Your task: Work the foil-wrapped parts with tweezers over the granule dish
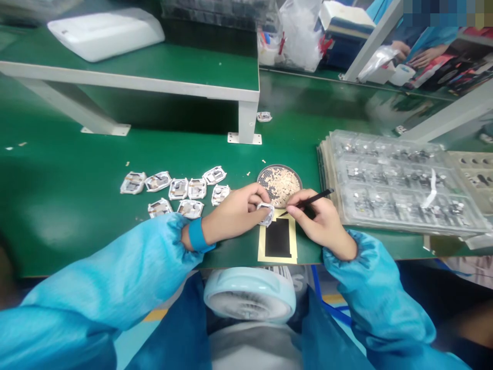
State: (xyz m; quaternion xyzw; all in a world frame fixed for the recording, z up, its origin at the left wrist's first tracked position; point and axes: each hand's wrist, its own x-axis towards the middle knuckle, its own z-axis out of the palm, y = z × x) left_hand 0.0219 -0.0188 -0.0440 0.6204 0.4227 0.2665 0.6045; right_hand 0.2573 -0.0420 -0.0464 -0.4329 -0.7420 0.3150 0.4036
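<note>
Head view. Left hand [234,213] closed around a small white-framed part [266,214], pinched between thumb and fingertips and tilted up toward the camera, probably to expose its face to the tool. Right hand [321,223] clamped on slim black tweezers [308,201] in a pen grip, tip aimed at the part from 3 o'clock, just short of or touching its edge; cannot tell which. Part held just above a black pad with yellow border [278,238] at the near edge of the green desk [69,195], likely serving as a work mat. Round dish of tiny pale pieces [280,182] at 12 o'clock of the hands, kept near, seemingly for picking with the tweezers.

Scattered at 10 o'clock, well apart from the work: a cluster of similar white-framed parts [177,189]. At 3 o'clock, a stack of clear blister trays [400,180] loaded with components. At 12 o'clock farther back, a raised shelf [154,72] bearing a white casing [103,33]. A small fan [250,295] at 6 o'clock, below the desk edge. Another person's hands [414,54] at 1 o'clock, far off. Nothing stood between tweezers and part.
</note>
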